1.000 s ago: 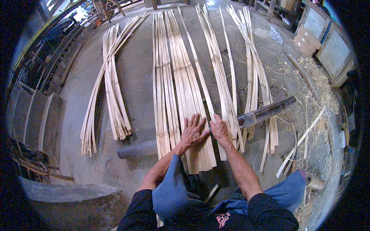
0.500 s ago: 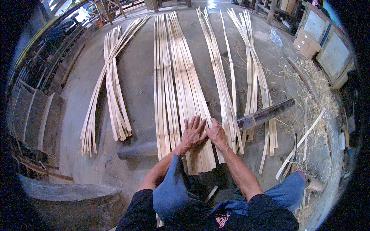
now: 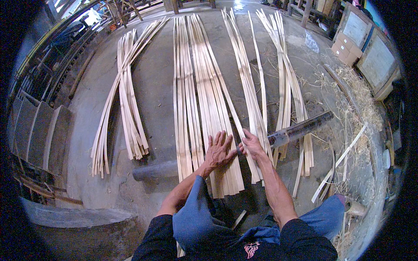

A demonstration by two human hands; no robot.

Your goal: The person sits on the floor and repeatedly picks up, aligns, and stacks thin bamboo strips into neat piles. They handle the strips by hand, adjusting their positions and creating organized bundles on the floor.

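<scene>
Long pale bamboo strips [image 3: 212, 104] lie side by side in front of me, their near ends resting across a dark round pole [image 3: 300, 128]. My left hand [image 3: 219, 150] lies flat on this middle group, fingers spread. Just to its right, my right hand [image 3: 254, 145] is closed around a bamboo strip [image 3: 251, 168] at the group's right edge. That strip slants away from the others, leaving a narrow gap near my hands. Its near end lies close to a neighbouring bundle [image 3: 249, 95], and the fingertips on its underside are hidden.
A crossed bundle of strips [image 3: 126, 95] lies at the left, and another crossed bundle [image 3: 285, 82] at the right. Curly shavings [image 3: 363, 102] cover the floor at the far right, near cardboard boxes [image 3: 346, 48]. A low curved wall [image 3: 78, 217] stands at the near left.
My right hand has moved right, drawing the edge strip away from the middle group and opening a gap. The left hand has stayed in place.
</scene>
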